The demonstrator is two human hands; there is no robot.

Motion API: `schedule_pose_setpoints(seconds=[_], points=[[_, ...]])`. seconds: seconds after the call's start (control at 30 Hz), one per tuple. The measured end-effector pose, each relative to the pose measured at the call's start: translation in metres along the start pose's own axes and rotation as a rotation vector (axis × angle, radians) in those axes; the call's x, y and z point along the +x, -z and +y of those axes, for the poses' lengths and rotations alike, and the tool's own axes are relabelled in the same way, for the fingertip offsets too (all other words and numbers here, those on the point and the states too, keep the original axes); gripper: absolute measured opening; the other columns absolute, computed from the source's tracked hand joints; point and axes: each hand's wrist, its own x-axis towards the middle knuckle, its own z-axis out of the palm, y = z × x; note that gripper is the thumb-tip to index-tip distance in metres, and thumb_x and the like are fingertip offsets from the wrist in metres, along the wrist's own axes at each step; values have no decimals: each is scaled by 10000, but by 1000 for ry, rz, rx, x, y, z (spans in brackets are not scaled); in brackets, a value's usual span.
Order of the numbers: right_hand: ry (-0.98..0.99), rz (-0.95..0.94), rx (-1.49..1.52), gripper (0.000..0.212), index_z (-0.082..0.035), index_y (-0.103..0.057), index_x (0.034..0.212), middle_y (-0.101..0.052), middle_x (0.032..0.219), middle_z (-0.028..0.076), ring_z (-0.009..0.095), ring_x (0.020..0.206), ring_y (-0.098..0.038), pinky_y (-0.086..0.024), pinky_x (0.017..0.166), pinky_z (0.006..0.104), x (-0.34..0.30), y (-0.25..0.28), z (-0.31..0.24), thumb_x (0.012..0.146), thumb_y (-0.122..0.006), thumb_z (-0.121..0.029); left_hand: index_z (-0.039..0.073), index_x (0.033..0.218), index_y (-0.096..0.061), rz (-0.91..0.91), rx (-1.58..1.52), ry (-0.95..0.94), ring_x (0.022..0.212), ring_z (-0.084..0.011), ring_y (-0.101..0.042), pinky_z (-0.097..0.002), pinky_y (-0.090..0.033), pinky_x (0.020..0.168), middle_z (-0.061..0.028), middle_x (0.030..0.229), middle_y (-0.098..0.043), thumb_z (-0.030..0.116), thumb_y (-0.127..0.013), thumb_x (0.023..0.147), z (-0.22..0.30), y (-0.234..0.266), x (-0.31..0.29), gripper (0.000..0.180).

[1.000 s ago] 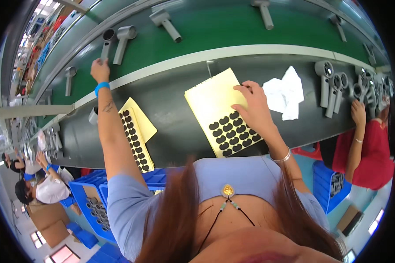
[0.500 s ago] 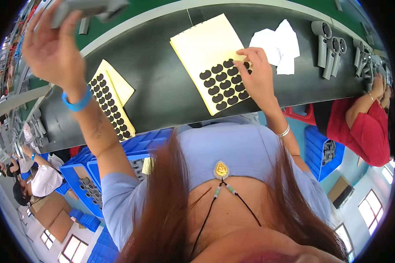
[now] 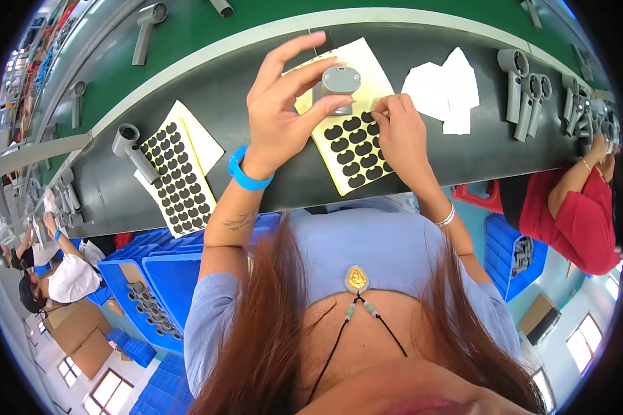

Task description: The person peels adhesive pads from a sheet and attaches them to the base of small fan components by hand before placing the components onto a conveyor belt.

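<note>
My left hand (image 3: pixel 284 114) grips a grey handheld fan (image 3: pixel 342 81) between thumb and fingers, its index finger raised. The fan's rounded end, with a small slot, points up at me; the rest of it is mostly hidden. Below lies a yellow backing sheet (image 3: pixel 349 181) with rows of black notched oval stickers (image 3: pixel 351 155). My right hand (image 3: pixel 401 131) rests at this sheet's right edge, thumb and fingertips pinched together beside the top row of stickers. Whatever is between those fingertips is too small or hidden to make out.
Another sticker sheet (image 3: pixel 199 149) lies at the left, with a grey fan (image 3: pixel 135 152) across its edge. White papers (image 3: pixel 441 90) and several grey fans (image 3: pixel 522 90) are at the right. A green conveyor (image 3: pixel 270 15) runs behind. Blue crates (image 3: pixel 516 256) and a co-worker in red (image 3: pixel 567 221) are nearby.
My left hand has brought the grey fan from the far upper left to above the middle sticker sheet. My right thumb and fingers, apart before, have come together at the sheet's edge.
</note>
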Motion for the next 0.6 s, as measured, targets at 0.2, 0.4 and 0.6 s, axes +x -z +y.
schedule_pose_setpoints(seconds=[0.2,0.4,0.6], points=[[-159,-178,600,39,-21,-484,953,-541,920,40,110,817,-531,-440,789,262,6,19,3,939,-521,-21,2,1030,-696,129,-112,24,1053,-203,-612,-324,-580,866,-114,1189,-553,-48,-785,682,-2,-12,-2,362],[7,-17,846,119,-16,-514,999,-545,893,17,91,852,-526,-429,800,233,7,67,-35,906,-588,-7,34,1007,-701,100,359,-160,854,-143,-645,-222,-534,685,-102,1066,-659,-57,-793,647,3,-8,-2,382],[141,-7,946,333,-18,-442,1127,-570,875,52,175,972,-591,-462,850,278,14,83,-67,858,-623,57,-49,1106,-631,15,-231,218,832,-228,-714,-286,-597,706,-152,1173,-641,-129,-684,751,16,-19,-18,368]])
